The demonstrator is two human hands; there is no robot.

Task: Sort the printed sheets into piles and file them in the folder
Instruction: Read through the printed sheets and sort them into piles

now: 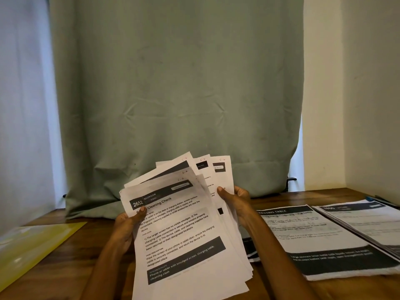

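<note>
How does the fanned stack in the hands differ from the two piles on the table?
The fanned stack is held up, tilted and splayed, gripped by the left hand and right hand; the two piles lie flat, side by side on the table. Both are white printed sheets with dark header bars.

- One view only, worn on the head, looking forward and slightly down across a wooden table (281, 200).
- Close in: fanned sheets (184, 224) fill the lower middle, held up between left hand (125, 226) and right hand (236, 200), forearms entering from the bottom edge.
- Facing a green curtain (173, 83) straight ahead, which fills most of the upper picture.
- Wide angle: yellow folder (32, 243) at far left, paper piles (324, 239) at far right.
</note>
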